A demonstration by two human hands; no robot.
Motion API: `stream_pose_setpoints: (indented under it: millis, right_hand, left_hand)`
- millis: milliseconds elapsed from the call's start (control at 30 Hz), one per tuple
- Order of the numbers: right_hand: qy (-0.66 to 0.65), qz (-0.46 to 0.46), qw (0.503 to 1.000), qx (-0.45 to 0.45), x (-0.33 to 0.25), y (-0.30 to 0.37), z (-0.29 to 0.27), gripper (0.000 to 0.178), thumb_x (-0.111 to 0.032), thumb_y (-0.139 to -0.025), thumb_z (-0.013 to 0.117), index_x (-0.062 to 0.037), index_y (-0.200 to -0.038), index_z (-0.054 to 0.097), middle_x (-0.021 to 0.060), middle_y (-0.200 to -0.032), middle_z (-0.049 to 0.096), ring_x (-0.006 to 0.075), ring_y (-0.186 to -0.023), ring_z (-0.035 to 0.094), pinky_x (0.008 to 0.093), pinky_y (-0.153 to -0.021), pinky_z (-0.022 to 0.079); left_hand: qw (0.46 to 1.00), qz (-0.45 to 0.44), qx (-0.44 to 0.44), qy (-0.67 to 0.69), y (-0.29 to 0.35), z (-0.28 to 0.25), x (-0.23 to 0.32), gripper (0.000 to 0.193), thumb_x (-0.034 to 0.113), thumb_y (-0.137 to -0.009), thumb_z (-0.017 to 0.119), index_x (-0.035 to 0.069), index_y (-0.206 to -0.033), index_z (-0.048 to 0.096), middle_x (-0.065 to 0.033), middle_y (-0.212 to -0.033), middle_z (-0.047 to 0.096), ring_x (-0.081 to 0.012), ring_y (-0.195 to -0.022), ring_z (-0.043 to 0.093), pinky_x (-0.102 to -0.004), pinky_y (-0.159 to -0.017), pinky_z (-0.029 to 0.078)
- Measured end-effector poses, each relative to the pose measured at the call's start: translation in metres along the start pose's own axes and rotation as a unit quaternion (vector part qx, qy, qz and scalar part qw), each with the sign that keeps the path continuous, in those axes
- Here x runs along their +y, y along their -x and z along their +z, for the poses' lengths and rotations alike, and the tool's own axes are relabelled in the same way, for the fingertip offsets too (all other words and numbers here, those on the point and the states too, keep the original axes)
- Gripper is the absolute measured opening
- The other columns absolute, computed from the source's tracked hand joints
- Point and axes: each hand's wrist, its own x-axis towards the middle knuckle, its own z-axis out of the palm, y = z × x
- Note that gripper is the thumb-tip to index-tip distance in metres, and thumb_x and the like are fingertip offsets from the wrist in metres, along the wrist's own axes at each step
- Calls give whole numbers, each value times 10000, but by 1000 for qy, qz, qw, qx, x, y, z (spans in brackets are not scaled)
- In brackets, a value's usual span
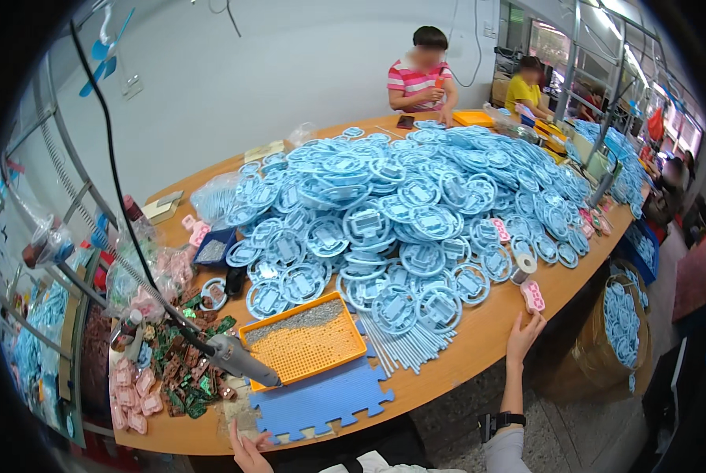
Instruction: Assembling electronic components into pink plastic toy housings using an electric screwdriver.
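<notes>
My right hand point(524, 337) reaches out to the right edge of the table, its fingertips closed on the lower end of a pink plastic part point(533, 296) with cut-outs. A white roll point(524, 268) stands just beyond that part. Low at the table's front edge is my left hand point(249, 456), fingers apart and holding nothing visible. Close to it lies a blue foam mat point(313, 404) with jigsaw edges. An orange tray point(302, 352) holding many small metal screws rests partly on the mat. A grey electric screwdriver point(245, 359) hangs on a black cord over the tray's left side.
A large heap of light-blue round plastic parts point(369, 225) covers the table's middle. Thin blue rods point(408, 347) lie beside the mat. Circuit boards point(191, 366) and pink parts point(135, 394) are piled at left. A cardboard drum point(605, 331) stands at right. Co-workers sit beyond.
</notes>
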Motion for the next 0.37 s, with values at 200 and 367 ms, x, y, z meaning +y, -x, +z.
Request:
stream_pose_setpoints:
  millis: [200,367]
  right_hand:
    - [-126,-11,966,-227,-79,17,15,381,-147,-859,617,0,-1177,467,192,-1098,504,312,-1056,480,394,-914,384]
    - [-145,-12,927,-345,-140,34,38,639,-246,-801,703,5,-1296,385,180,-1148,509,298,-1068,483,394,-924,384]
  left_hand:
    - [997,69,30,-25,-17,5,9,487,-2,-870,523,4,-1338,389,-171,-1063,615,-201,-909,629,-284,-730,499]
    - [996,72,-54,-24,-33,0,16,456,34,-883,524,21,-1326,416,-145,-1079,628,-249,-956,629,-308,-739,490]
